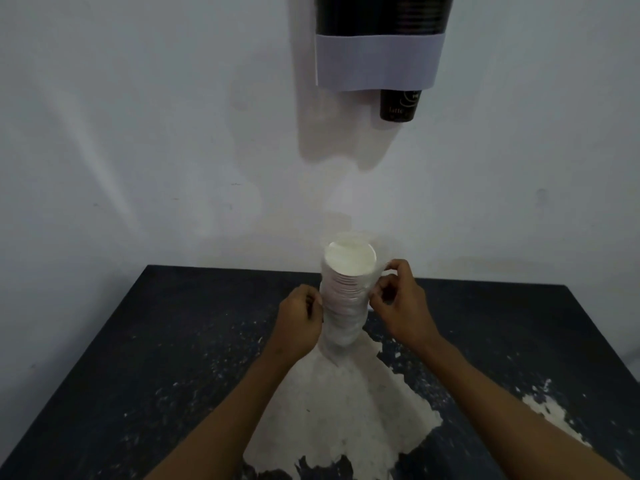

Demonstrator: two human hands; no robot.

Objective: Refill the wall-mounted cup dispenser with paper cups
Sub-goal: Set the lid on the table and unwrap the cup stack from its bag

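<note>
A tall stack of white paper cups (346, 292) stands on the dark table (138, 358), open rims up, leaning slightly. My left hand (301, 318) grips the stack's left side at mid-height. My right hand (398, 299) pinches the upper right side of the stack near the top rims. High on the wall hangs the cup dispenser (379, 60), with a dark tube above a white band. A black cup (398, 105) printed "latte" pokes out of its bottom.
The table top is dark with large patches of worn white paint (346, 410). It butts against the pale wall (156, 133). The table's right edge (602, 344) runs diagonally down the frame's right side.
</note>
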